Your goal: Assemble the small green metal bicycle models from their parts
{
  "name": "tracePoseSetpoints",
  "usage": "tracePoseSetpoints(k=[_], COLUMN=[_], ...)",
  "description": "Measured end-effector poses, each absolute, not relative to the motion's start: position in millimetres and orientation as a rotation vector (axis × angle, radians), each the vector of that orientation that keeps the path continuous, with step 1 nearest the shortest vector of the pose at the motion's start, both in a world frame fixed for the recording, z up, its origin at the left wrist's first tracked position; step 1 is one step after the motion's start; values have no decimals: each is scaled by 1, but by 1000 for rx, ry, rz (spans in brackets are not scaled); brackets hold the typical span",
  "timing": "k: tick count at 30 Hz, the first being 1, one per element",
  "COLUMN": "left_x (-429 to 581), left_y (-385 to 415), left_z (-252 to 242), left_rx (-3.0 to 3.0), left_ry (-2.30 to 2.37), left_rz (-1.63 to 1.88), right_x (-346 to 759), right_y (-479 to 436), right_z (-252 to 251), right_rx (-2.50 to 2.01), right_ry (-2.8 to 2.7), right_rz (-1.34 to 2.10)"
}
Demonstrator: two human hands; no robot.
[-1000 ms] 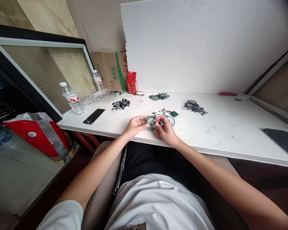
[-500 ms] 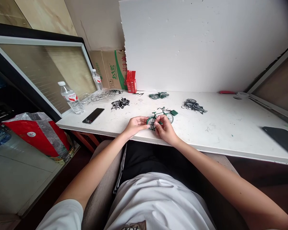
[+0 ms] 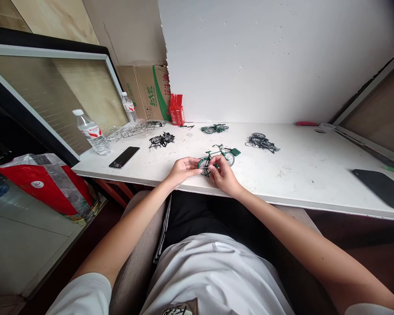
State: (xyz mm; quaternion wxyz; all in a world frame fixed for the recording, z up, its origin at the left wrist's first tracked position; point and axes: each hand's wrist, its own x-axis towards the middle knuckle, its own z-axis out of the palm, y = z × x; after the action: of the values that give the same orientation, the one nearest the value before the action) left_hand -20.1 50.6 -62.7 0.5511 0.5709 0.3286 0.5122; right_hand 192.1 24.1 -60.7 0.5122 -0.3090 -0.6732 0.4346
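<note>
A green model bicycle [image 3: 229,158] stands near the front edge of the white table, its handlebar pointing away to the right. My left hand [image 3: 183,169] pinches its rear wheel from the left, thumb below and fingers behind. At the same wheel, my right hand [image 3: 226,176] has thumb and forefinger closed together near the hub; what they pinch, if anything, is too small to make out. The right hand hides the lower middle of the frame. Just beyond the front wheel lies a small green flat piece [image 3: 235,152].
Further back lie a second green model bicycle [image 3: 214,128], black bicycle parts [image 3: 162,139] and a dark model bicycle [image 3: 262,143]. A phone [image 3: 124,157], water bottle [image 3: 93,134], red box [image 3: 177,110] and part frames [image 3: 138,130] are leftward. A black flat object [image 3: 381,189] lies at right.
The view has shifted slightly, so everything sits a little further left and higher. Both hands keep their places at the rear wheel, with hardly any visible finger movement.
</note>
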Motion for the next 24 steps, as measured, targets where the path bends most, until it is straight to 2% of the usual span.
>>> tracePoseSetpoints(k=[24], left_x=[-18], left_y=[49], left_z=[-61], left_rx=[1334], left_ry=[781], left_rz=[1244], right_x=[190], right_y=[21], right_z=[-58], right_rx=[-749], right_ry=[-1680], right_rz=[913])
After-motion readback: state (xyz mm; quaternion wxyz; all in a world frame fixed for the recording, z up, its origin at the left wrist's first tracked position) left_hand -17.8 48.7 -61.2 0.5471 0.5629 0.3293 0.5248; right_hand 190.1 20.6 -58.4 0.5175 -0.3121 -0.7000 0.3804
